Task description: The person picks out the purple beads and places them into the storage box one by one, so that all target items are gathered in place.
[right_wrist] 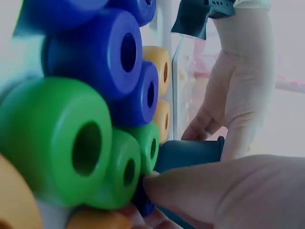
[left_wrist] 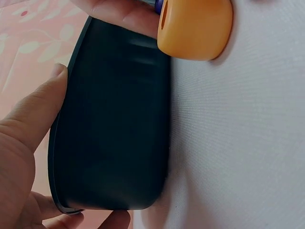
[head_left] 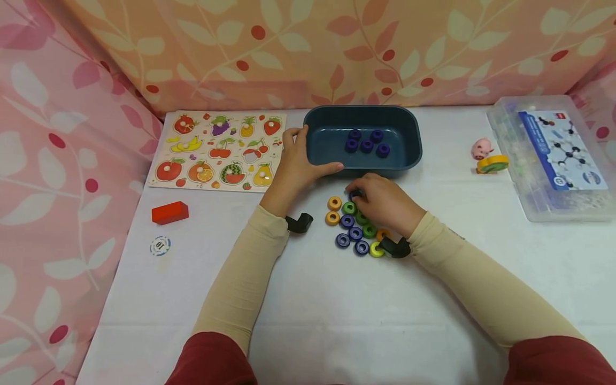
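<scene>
A dark teal tray [head_left: 408, 147] holds several dark blue beads [head_left: 367, 146]. My left hand [head_left: 299, 164] grips its left end, the thumb along the front rim and the fingers round the side; the left wrist view shows the tray's outer wall [left_wrist: 112, 124] up close. My right hand [head_left: 387, 204] pinches a dark blue bead [right_wrist: 143, 199] between thumb and fingers, just in front of the tray. Around it lie loose beads with holes: blue ones [head_left: 355, 233], green ones [right_wrist: 57, 138], orange ones [head_left: 332, 217] and a yellow one [head_left: 376, 249], some partly hidden by this hand.
A fruit puzzle board [head_left: 221, 152] lies left of the tray. Nearer are a red block [head_left: 170, 213] and a round chip [head_left: 160, 246]. To the right stand a small pink pig figure [head_left: 482, 148], a yellow-orange toy [head_left: 493, 164] and a clear plastic case [head_left: 534, 200].
</scene>
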`<action>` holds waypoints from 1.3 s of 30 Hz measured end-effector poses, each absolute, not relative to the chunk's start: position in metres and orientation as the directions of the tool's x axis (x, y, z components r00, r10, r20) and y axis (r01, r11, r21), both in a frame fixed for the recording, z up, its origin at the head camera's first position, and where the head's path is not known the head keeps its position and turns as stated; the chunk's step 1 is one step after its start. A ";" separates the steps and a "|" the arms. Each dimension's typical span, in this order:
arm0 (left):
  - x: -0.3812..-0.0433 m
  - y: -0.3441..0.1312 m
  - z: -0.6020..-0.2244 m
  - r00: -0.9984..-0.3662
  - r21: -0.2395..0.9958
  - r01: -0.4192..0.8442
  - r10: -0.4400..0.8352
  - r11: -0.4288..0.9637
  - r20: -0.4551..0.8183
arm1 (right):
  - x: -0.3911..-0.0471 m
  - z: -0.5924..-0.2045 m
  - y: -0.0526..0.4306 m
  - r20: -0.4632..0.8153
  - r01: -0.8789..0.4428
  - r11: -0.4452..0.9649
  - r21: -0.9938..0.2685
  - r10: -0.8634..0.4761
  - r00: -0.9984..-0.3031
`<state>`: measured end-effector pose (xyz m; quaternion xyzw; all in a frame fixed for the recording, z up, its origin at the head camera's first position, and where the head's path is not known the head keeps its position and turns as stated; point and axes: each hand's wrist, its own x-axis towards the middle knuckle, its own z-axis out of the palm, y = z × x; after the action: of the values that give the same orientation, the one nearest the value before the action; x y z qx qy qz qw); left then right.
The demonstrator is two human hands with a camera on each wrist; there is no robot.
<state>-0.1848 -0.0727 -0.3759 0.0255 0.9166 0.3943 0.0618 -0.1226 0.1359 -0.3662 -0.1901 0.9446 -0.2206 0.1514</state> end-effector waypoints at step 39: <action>-0.184 -0.070 -0.374 -0.990 0.732 -0.029 0.084 0.681 -0.117 | -0.208 -0.331 0.139 -0.349 0.133 0.612 -0.780 -0.248 -0.904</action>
<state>-0.1843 -0.0700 -0.3740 0.0150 0.9140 0.3993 0.0703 -0.2080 0.1392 -0.3311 -0.0331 0.8711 -0.4393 0.2170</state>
